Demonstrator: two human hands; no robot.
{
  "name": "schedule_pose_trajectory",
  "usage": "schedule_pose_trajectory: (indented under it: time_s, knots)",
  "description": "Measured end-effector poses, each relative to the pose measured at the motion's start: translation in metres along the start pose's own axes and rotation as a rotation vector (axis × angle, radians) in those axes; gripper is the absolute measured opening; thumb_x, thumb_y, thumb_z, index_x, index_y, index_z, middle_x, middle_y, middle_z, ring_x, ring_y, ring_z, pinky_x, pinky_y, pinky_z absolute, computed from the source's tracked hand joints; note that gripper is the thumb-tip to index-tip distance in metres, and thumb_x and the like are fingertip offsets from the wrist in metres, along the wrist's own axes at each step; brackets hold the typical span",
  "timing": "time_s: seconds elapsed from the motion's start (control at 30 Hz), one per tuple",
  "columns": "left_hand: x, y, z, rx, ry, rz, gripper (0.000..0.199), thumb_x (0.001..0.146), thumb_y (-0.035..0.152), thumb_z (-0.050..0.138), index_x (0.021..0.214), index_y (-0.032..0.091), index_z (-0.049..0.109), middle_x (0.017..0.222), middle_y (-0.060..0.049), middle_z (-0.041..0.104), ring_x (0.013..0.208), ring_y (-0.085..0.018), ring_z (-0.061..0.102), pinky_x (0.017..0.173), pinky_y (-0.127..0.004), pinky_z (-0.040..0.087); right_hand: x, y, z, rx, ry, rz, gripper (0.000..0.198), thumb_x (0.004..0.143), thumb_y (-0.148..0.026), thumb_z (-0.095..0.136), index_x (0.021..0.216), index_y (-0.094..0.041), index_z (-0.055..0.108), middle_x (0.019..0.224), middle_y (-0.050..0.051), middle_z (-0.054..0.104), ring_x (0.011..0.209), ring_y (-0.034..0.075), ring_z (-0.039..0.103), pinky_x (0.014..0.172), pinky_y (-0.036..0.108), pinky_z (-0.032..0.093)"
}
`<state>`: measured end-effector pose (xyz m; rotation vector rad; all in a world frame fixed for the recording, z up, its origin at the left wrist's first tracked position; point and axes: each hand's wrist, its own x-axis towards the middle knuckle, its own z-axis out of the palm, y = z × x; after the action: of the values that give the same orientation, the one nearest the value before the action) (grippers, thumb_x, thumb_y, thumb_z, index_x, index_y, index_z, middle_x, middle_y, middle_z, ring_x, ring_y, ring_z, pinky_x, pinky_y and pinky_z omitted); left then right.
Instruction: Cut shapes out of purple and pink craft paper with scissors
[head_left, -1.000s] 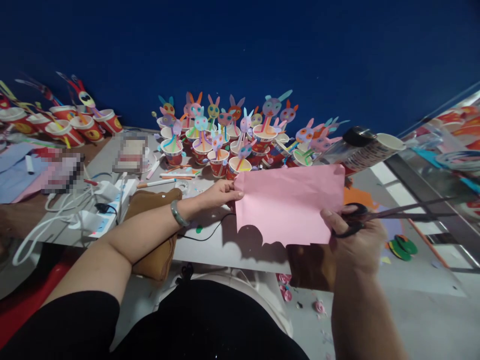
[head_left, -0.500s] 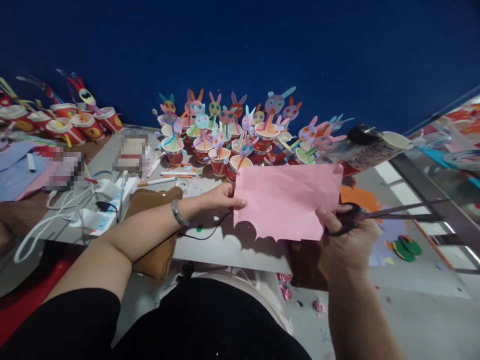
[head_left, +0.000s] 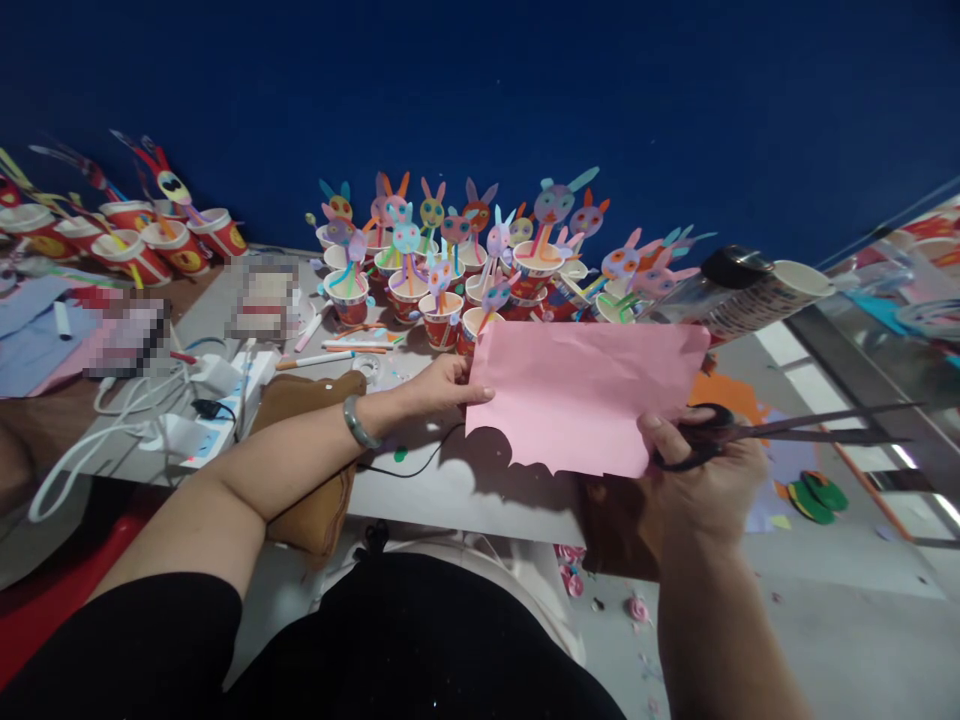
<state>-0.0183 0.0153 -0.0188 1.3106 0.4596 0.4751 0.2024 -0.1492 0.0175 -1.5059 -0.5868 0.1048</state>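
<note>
A sheet of pink paper [head_left: 577, 395] is stretched between my two hands above the table, its lower edge cut into scalloped curves. My left hand [head_left: 446, 388] pinches its left edge between thumb and fingers. At the lower right corner, the thumb of my right hand [head_left: 709, 460] presses on the sheet. That same hand also has a pair of dark scissors [head_left: 787, 425] in it, fingers around the handles, blades pointing right and slightly apart. Behind the sheet stand several paper cups [head_left: 349, 300] with colourful paper rabbit heads on straws.
A white power strip [head_left: 232, 405] with tangled cables lies left of a brown cushion [head_left: 311, 470]. Markers [head_left: 315, 360] and a tape roll [head_left: 367, 371] lie before the cups. A dark-lidded clear bottle [head_left: 731, 270] stands at right, near orange paper [head_left: 727, 398] and green pieces [head_left: 817, 497].
The sheet's right side and my right hand with the scissors have shifted slightly right. My left hand keeps its pinch on the left edge, a touch higher in view.
</note>
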Motion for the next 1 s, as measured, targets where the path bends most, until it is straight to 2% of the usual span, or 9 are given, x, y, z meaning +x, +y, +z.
schedule_pose_trajectory:
  time_s: [0.1,0.17,0.3,0.47,0.6,0.73,0.83,0.9,1.0]
  knots:
    - [0.000,0.000,0.000,-0.029,-0.019,0.007,0.040,0.062,0.035,0.084,0.089,0.010,0.069,0.088,-0.007,0.070,0.076,-0.014,0.064,0.069,-0.026,0.050,0.000,-0.002,-0.002,0.015,-0.110,-0.006,0.031,0.051,-0.019,0.083,0.067,-0.020,0.057,0.064,-0.001,0.056,0.048,0.009,0.045,0.040,0.023,0.035]
    - [0.000,0.000,0.000,-0.037,-0.039,-0.010,0.041,0.061,0.035,0.084,0.089,0.010,0.069,0.086,-0.007,0.070,0.074,-0.014,0.063,0.067,-0.026,0.049,0.001,-0.001,-0.004,0.027,-0.110,0.007,0.032,0.051,-0.018,0.084,0.068,-0.020,0.057,0.064,-0.001,0.056,0.048,0.008,0.045,0.041,0.023,0.035]
    - [0.001,-0.001,-0.003,-0.001,-0.072,-0.036,0.040,0.062,0.036,0.083,0.088,0.009,0.067,0.081,-0.006,0.066,0.069,-0.012,0.059,0.065,-0.025,0.047,0.007,0.007,-0.012,0.087,-0.151,0.039,0.036,0.049,-0.017,0.086,0.071,-0.020,0.057,0.064,-0.003,0.057,0.051,0.009,0.048,0.047,0.024,0.040]
    - [-0.001,-0.001,-0.005,0.035,-0.083,-0.010,0.039,0.069,0.043,0.078,0.081,0.010,0.063,0.070,0.000,0.057,0.062,-0.008,0.050,0.060,-0.023,0.040,0.019,0.021,-0.022,0.014,-0.277,-0.010,0.035,0.047,-0.016,0.086,0.068,-0.019,0.059,0.071,-0.003,0.059,0.063,0.010,0.055,0.058,0.024,0.046]
    - [-0.003,-0.001,-0.004,0.101,-0.124,-0.032,0.038,0.068,0.043,0.079,0.073,0.010,0.061,0.065,0.002,0.054,0.059,-0.007,0.047,0.058,-0.021,0.037,0.022,0.019,-0.021,0.049,-0.255,-0.023,0.033,0.046,-0.014,0.085,0.065,-0.018,0.059,0.070,-0.003,0.060,0.065,0.010,0.055,0.061,0.024,0.047]
    - [-0.002,-0.003,-0.003,0.087,-0.040,-0.047,0.039,0.066,0.044,0.078,0.081,0.010,0.063,0.067,0.002,0.056,0.059,-0.007,0.049,0.058,-0.020,0.039,0.021,0.015,-0.017,0.065,-0.221,-0.006,0.034,0.045,-0.015,0.086,0.064,-0.018,0.059,0.071,-0.002,0.061,0.063,0.010,0.055,0.056,0.023,0.045]
    - [-0.001,-0.003,-0.004,0.093,-0.022,-0.050,0.038,0.067,0.040,0.077,0.086,0.010,0.065,0.069,0.002,0.057,0.059,-0.007,0.050,0.058,-0.020,0.040,0.020,0.016,-0.017,0.056,-0.218,0.004,0.034,0.046,-0.016,0.086,0.066,-0.018,0.058,0.071,-0.002,0.061,0.061,0.010,0.054,0.053,0.023,0.044]
    - [0.000,-0.001,-0.006,0.111,-0.053,-0.057,0.033,0.068,0.036,0.076,0.085,0.010,0.065,0.070,0.002,0.058,0.060,-0.007,0.052,0.058,-0.020,0.040,0.020,0.019,-0.018,0.050,-0.204,0.001,0.035,0.045,-0.016,0.086,0.065,-0.017,0.058,0.071,-0.001,0.061,0.061,0.010,0.054,0.053,0.023,0.044]
    - [-0.001,0.003,-0.008,0.149,-0.168,-0.109,0.025,0.066,0.027,0.075,0.081,0.010,0.064,0.069,0.002,0.058,0.061,-0.007,0.053,0.057,-0.019,0.040,0.023,0.024,-0.022,0.094,-0.219,0.038,0.036,0.045,-0.014,0.087,0.066,-0.017,0.058,0.071,-0.001,0.060,0.062,0.010,0.054,0.054,0.024,0.044]
